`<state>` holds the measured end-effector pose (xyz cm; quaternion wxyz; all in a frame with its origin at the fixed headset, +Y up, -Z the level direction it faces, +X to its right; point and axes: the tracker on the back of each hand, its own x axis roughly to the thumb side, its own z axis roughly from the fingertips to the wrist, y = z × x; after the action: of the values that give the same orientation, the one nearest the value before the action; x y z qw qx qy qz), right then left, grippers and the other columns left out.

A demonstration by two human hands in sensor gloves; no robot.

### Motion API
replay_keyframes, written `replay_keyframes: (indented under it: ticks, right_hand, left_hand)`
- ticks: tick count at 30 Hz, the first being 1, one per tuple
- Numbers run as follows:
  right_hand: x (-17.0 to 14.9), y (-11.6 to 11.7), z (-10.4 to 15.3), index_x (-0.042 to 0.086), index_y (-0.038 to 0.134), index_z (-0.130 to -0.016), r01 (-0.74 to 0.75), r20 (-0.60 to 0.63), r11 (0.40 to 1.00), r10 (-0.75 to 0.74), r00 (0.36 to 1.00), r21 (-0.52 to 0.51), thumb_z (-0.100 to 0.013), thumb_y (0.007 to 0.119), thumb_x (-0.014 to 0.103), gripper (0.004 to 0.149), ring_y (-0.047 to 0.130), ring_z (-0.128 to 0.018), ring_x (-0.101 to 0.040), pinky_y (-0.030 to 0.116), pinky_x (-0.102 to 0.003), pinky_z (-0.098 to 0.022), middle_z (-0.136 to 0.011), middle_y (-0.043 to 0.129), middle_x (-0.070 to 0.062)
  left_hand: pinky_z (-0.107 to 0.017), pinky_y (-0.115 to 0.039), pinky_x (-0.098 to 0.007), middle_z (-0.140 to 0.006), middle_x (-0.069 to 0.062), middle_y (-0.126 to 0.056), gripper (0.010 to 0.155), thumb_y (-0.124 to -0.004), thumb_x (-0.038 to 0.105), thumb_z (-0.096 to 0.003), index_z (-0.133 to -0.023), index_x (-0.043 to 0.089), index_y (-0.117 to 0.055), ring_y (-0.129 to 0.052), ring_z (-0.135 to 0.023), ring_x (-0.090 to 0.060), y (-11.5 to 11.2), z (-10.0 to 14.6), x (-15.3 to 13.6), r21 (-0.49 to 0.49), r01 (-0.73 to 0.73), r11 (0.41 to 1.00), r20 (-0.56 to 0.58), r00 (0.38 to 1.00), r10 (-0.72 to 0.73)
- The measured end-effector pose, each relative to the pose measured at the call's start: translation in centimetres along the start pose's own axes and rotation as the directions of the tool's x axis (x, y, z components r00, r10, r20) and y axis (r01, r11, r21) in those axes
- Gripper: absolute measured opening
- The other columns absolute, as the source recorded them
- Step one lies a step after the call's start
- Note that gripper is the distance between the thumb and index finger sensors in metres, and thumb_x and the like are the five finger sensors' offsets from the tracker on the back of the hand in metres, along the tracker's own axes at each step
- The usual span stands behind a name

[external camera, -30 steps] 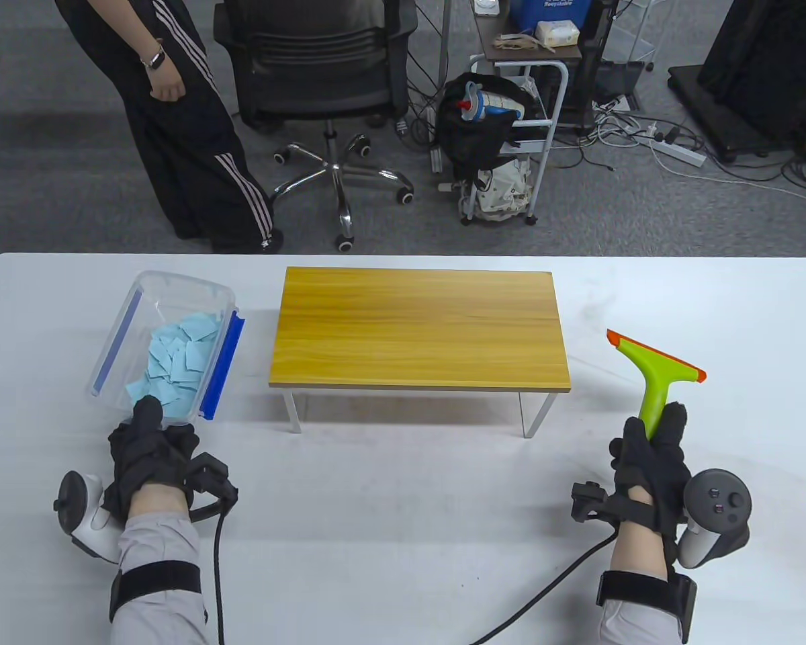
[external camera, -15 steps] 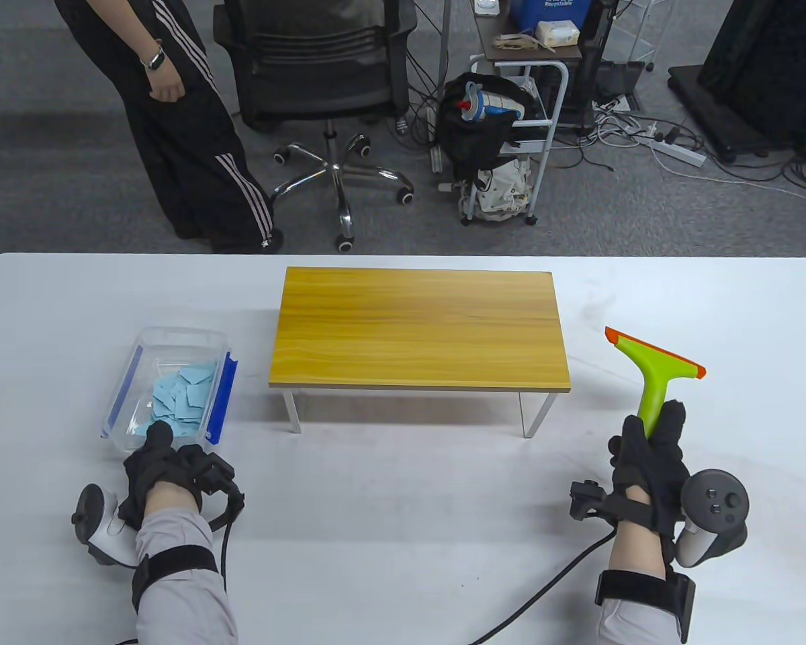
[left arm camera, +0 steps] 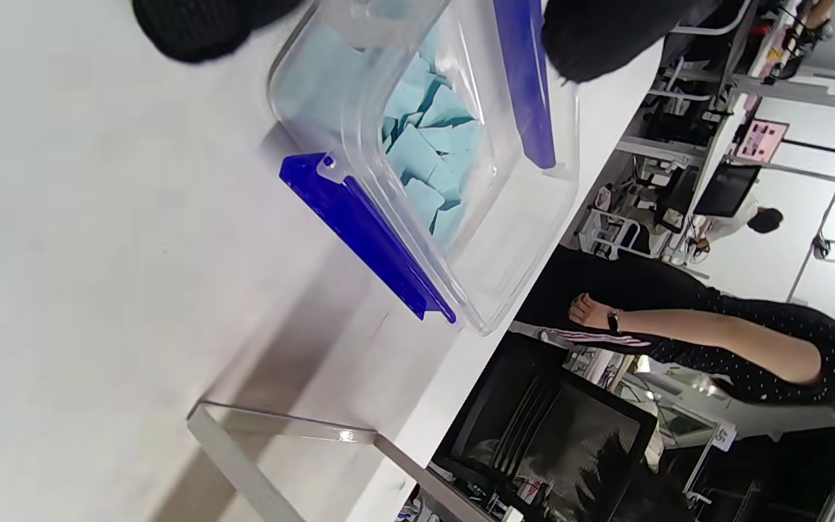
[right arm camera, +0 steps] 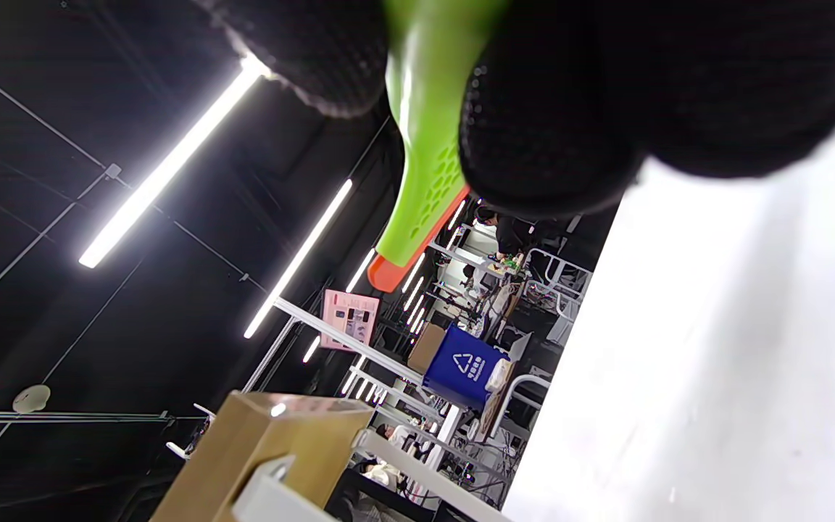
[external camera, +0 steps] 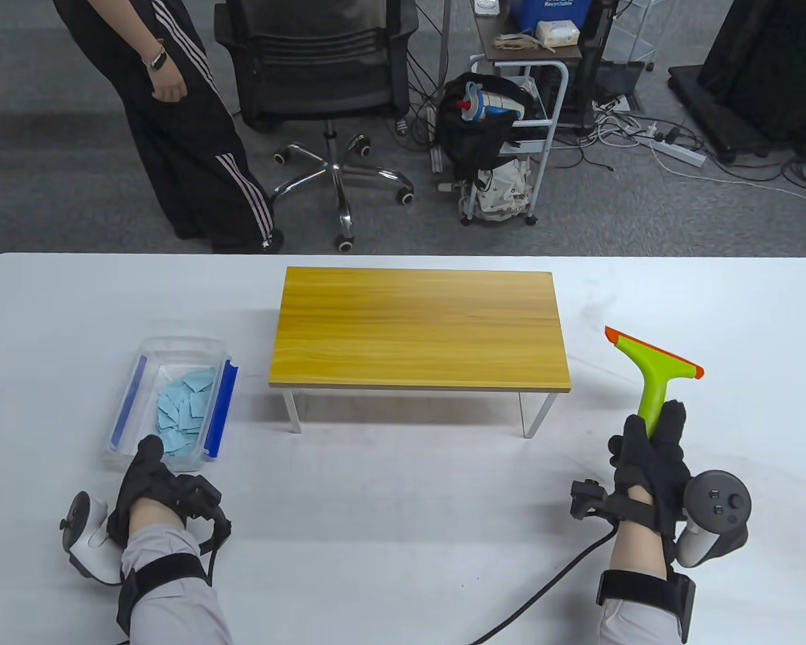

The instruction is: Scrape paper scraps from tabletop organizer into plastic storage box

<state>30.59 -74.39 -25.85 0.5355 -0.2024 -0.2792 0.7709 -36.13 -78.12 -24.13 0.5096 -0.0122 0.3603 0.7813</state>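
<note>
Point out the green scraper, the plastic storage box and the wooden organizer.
green scraper [external camera: 653,388], table view, on its handle.
plastic storage box [external camera: 183,345], table view, on its far rim.
wooden organizer [external camera: 420,329], table view, on its bare top.

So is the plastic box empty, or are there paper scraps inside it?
Not empty: the plastic box holds light blue paper scraps, seen in both the table and left wrist views.

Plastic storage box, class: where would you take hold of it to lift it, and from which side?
Grip the plastic storage box by its near short end wall, coming from the table's front edge, where the left hand already sits. The blue latches hang hinged along both long sides, and the paper scraps lie loose inside, so I would keep it level.
</note>
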Motion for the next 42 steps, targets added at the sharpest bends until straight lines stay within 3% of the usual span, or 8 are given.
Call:
replay_keyframes:
  ticks: [5,9,15,20,22,24,34,42]
  right_hand:
    - [0.0,0.0,0.0,-0.002,0.049,-0.1,0.002,0.001,1.0,-0.002,1.0,0.0,-0.052,0.08,0.027,0.065,0.1,-0.038,-0.036,0.089,-0.045,-0.023,-0.076,0.078,-0.035]
    - [0.0,0.1,0.0,-0.002,0.05,-0.1,-0.012,0.007,1.0,0.012,1.0,0.003,-0.052,0.08,0.027,0.065,0.1,-0.038,-0.036,0.09,-0.045,-0.023,-0.075,0.078,-0.035]
    - [-0.1,0.4,0.1,-0.002,0.05,-0.1,-0.041,0.019,0.999,0.041,0.999,0.009,-0.052,0.08,0.028,0.064,0.1,-0.038,-0.037,0.09,-0.045,-0.023,-0.075,0.078,-0.036]
    - [0.0,0.8,0.3,-0.002,0.049,-0.1,-0.085,0.041,0.996,0.084,0.996,0.013,-0.052,0.079,0.028,0.064,0.1,-0.038,-0.037,0.089,-0.045,-0.023,-0.076,0.078,-0.035]
    - [0.1,1.3,0.5,-0.002,0.049,-0.1,-0.11,0.062,0.994,0.109,0.992,0.022,-0.052,0.079,0.028,0.064,0.1,-0.038,-0.037,0.09,-0.045,-0.023,-0.076,0.078,-0.035]
    - [0.1,1.8,0.6,-0.002,0.049,-0.1,-0.146,0.077,0.989,0.143,0.987,0.036,-0.052,0.078,0.028,0.064,0.1,-0.038,-0.037,0.09,-0.045,-0.023,-0.076,0.078,-0.035]
    - [-0.9,3.5,-1.6,-0.001,0.049,-0.102,-0.179,0.013,0.98,0.178,0.984,0.083,-0.053,0.08,0.025,0.063,0.097,-0.042,-0.041,0.086,-0.05,-0.027,-0.079,0.075,-0.037]
    - [-0.4,3.6,-6.8,0.004,0.051,-0.103,-0.539,0.097,0.833,0.53,0.842,0.124,-0.054,0.08,0.026,0.062,0.096,-0.045,-0.042,0.084,-0.052,-0.031,-0.083,0.076,-0.035]
  left_hand:
    - [-0.071,-0.039,-0.069,-0.103,-0.031,0.01,0.089,-0.055,0.054,-0.0697,-0.099,0.008,0.014,-0.012,-0.097,-0.063,-2.4,1.9,2.3,-0.012,0.242,0.97,0.15,0.96,-0.237]
    - [-0.071,-0.038,-0.07,-0.105,-0.029,0.008,0.087,-0.056,0.055,-0.0692,-0.101,0.009,0.011,-0.011,-0.097,-0.062,-6.7,4.7,4.3,0.052,0.496,0.867,0.442,0.767,-0.465]
    - [-0.071,-0.033,-0.073,-0.11,-0.024,0.006,0.087,-0.06,0.057,-0.0664,-0.105,0.016,0.006,-0.003,-0.1,-0.059,-14.6,11.0,2.2,0.405,0.778,0.481,0.709,0.066,-0.702]
    - [-0.07,-0.026,-0.076,-0.112,-0.022,0.005,0.086,-0.064,0.056,-0.0646,-0.107,0.02,0.002,0.001,-0.101,-0.057,-17.9,13.2,-4.0,0.546,0.784,0.296,0.73,-0.271,-0.627]
    - [-0.07,-0.029,-0.076,-0.113,-0.023,0.002,0.087,-0.065,0.057,-0.0639,-0.108,0.02,0.0,-0.003,-0.101,-0.058,-18.6,13.2,-7.1,0.589,0.791,0.167,0.71,-0.408,-0.574]
    - [-0.07,-0.026,-0.076,-0.113,-0.021,0.004,0.087,-0.066,0.057,-0.0628,-0.108,0.022,0.001,0.0,-0.102,-0.056,-19.3,13.4,-8.4,0.481,0.875,0.065,0.745,-0.367,-0.557]
    - [-0.07,-0.039,-0.074,-0.116,-0.025,-0.018,0.079,-0.071,0.054,-0.0609,-0.113,0.016,-0.024,-0.018,-0.103,-0.059,-18.6,9.8,-8.7,0.376,0.926,-0.003,0.708,-0.289,-0.645]
    - [-0.07,-0.04,-0.075,-0.117,-0.025,-0.025,0.077,-0.071,0.054,-0.0606,-0.114,0.016,-0.031,-0.025,-0.104,-0.06,-18.6,8.8,-8.5,0.342,0.94,-0.012,0.704,-0.265,-0.659]
